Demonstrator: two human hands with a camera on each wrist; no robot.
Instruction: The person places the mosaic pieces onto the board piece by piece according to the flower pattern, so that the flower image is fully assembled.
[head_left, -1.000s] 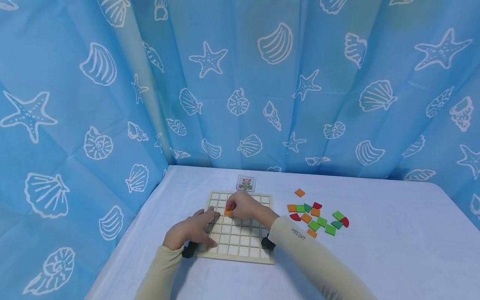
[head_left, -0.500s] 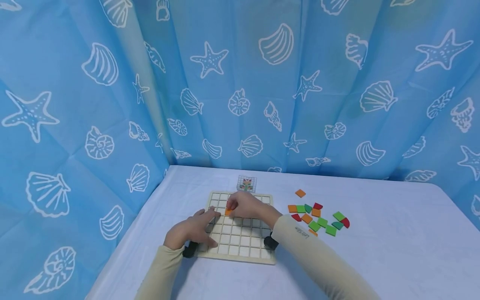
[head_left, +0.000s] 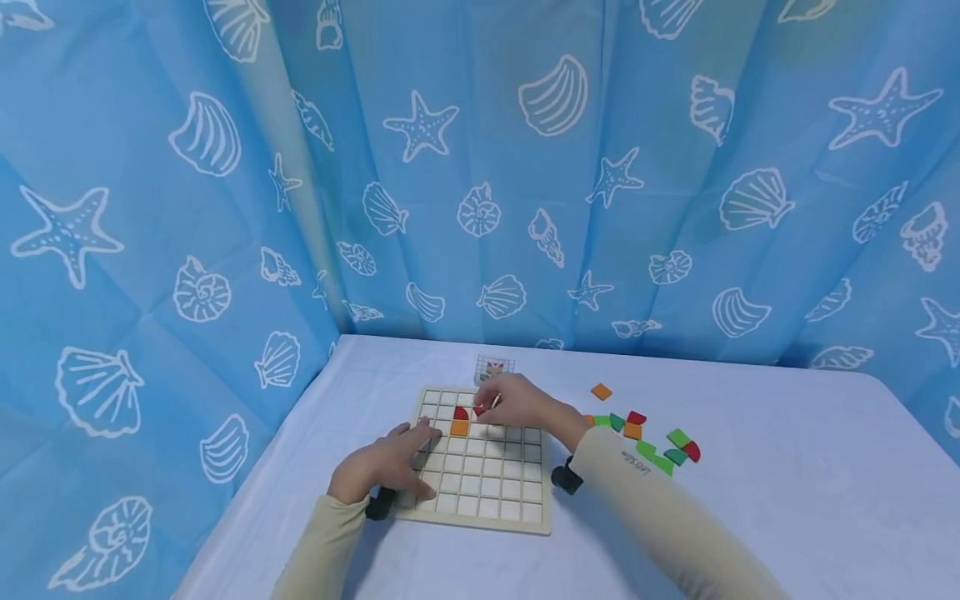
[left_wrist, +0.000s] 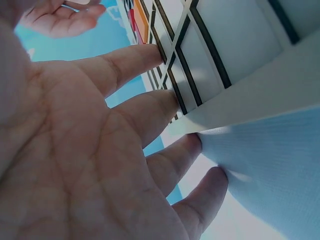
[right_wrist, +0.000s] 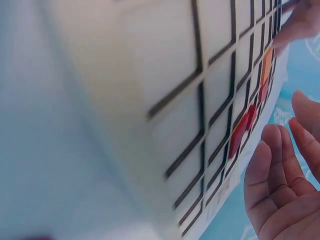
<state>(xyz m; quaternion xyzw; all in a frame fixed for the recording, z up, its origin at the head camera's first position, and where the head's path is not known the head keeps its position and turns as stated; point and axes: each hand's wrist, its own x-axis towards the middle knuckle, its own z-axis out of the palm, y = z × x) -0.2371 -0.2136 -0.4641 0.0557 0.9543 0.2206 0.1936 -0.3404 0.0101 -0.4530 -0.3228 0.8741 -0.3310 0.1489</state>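
My left hand (head_left: pixel 386 462) lies with straight, spread fingers at the left edge of the grid board (head_left: pixel 480 523), and its fingertips touch the frame and cells in the left wrist view. On the board an orange square tile (head_left: pixel 459 427) sits just below a red quarter-round tile (head_left: pixel 461 413). Over the upper middle of the board is my right hand (head_left: pixel 517 401), beside another red tile (head_left: pixel 477 411). In the right wrist view the right hand (right_wrist: pixel 285 185) has loosely bent fingers apart from the thumb, nothing between them, and red tiles (right_wrist: pixel 238 137) lie on the board.
Behind the board lies a pattern card (head_left: pixel 483 368), partly covered by the right hand. Loose orange, green and red tiles (head_left: pixel 678 437) are scattered to the right, some hidden by the right forearm. A blue shell-print curtain (head_left: pixel 480 250) stands behind the white table (head_left: pixel 787 467).
My right hand has left the orange tile and moved right along the board. The red tile above the orange one is now in plain sight. The left hand stays in place.
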